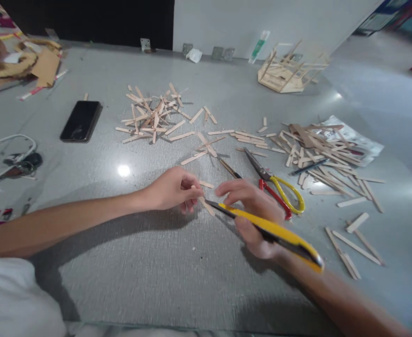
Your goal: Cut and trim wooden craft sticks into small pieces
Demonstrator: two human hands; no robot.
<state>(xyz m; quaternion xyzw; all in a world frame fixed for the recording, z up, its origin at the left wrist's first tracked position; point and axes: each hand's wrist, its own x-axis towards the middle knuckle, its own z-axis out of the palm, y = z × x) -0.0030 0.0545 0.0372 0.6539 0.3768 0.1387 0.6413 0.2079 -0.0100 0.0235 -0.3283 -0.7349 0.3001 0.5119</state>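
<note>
My left hand (177,191) is closed, its thumb and fingers pinching a wooden craft stick (207,206) that slants down to the right. In my right hand (256,215) is a yellow-and-black-handled tool (279,229), its dark, narrow tip at the stick, close to my left fingertips. Whether the tip is a blade or jaws, I cannot tell. Just beyond my right hand lie scissors (271,178) with one red and one yellow handle. A thin dark-handled tool (229,167) rests beside them, partly hidden by my hand.
Loose craft sticks lie in a heap (153,114) at centre back and a larger pile (325,157) on the right. A stick-built frame (285,75) stands at the back right. On the left are a phone (81,120), cables (12,140) and cardboard scraps (46,65).
</note>
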